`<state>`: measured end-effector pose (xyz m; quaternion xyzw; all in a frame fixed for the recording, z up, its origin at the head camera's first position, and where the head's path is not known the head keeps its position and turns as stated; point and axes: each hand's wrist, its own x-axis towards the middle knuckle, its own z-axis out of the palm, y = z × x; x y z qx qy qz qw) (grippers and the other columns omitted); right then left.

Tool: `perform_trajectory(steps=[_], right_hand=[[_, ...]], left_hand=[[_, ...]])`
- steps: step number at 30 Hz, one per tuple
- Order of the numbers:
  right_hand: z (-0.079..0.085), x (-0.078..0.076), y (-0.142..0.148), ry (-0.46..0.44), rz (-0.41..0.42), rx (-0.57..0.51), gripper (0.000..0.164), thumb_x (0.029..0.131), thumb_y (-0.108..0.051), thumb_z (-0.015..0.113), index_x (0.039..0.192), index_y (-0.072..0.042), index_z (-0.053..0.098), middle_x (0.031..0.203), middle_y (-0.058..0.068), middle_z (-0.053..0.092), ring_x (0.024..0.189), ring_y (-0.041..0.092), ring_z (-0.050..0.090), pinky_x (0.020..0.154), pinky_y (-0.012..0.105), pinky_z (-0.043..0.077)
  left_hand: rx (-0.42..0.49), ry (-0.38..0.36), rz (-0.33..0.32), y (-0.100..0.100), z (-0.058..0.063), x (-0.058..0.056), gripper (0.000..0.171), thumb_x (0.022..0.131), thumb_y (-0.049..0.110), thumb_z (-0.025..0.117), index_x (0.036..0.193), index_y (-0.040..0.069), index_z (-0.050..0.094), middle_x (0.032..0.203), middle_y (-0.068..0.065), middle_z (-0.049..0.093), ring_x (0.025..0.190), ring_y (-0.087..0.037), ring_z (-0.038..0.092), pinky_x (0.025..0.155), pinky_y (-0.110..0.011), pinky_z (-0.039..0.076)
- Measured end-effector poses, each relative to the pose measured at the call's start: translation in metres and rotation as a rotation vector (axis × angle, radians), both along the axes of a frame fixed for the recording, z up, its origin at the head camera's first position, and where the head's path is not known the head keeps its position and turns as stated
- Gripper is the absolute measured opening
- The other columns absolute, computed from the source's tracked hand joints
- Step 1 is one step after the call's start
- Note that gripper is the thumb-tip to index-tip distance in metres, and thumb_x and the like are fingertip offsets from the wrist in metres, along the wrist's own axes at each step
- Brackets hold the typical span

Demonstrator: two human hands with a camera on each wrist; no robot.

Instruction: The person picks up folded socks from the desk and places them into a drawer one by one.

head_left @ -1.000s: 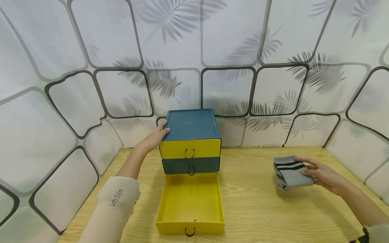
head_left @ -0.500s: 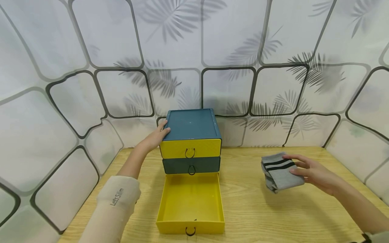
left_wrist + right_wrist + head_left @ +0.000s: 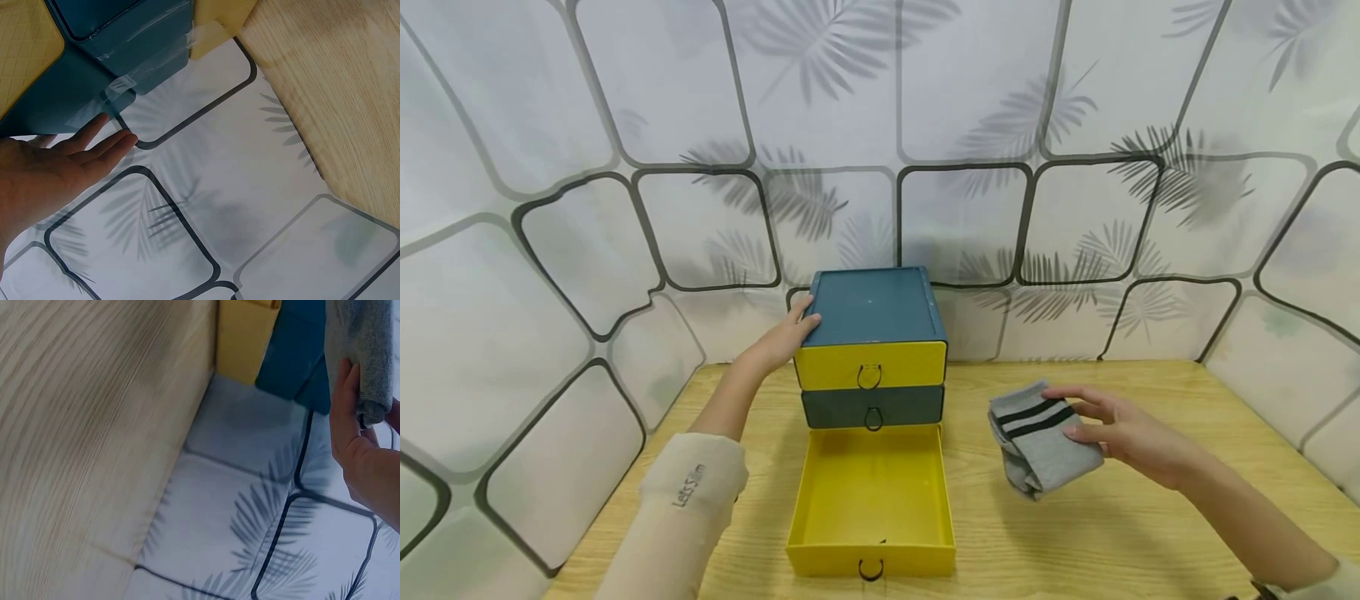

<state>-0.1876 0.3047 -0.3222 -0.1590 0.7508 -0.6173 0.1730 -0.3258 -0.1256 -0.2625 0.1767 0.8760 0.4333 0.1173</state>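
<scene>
Toward the right of the head view my right hand (image 3: pixel 1131 433) grips a folded grey sock (image 3: pixel 1048 437) with two black stripes, thumb on one side and fingers on the other. The sock is held above the table, right of the drawer unit. In the right wrist view its grey knit (image 3: pixel 362 356) shows between my fingers. My left hand (image 3: pixel 778 342) rests against the upper left edge of the blue drawer unit (image 3: pixel 872 308), fingers fairly straight. In the left wrist view those fingers (image 3: pixel 94 153) extend along the unit's side. The bottom yellow drawer (image 3: pixel 872 560) is pulled out, with bare floor.
Above the open drawer are a shut dark teal drawer (image 3: pixel 902 407) and a shut yellow one (image 3: pixel 827 367), each with a black loop handle. The wooden table (image 3: pixel 1150 533) meets a patterned wall covering (image 3: pixel 962 108) behind and at both sides.
My right hand has carried the sock leftward, closer to the open drawer, and the sock has tilted slightly. My left hand and the drawers have stayed in place.
</scene>
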Motion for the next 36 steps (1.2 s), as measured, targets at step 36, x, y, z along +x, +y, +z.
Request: perform_trajectory(steps=[36], right_hand=[[-0.046,-0.022,-0.157,0.016,-0.055,0.084,0.041,0.087,-0.005,0.062,0.127,-0.006,0.051,0.133,0.023,0.037,0.119,0.040,0.034,0.079,0.042,0.047]], left_hand=[[-0.019,-0.001,0.015,-0.001,0.000,-0.001,0.058,0.102,0.034,0.023,0.149,0.015,-0.007,0.151,-0.016,-0.008,0.134,-0.040,0.005,0.104,-0.056,0.013]])
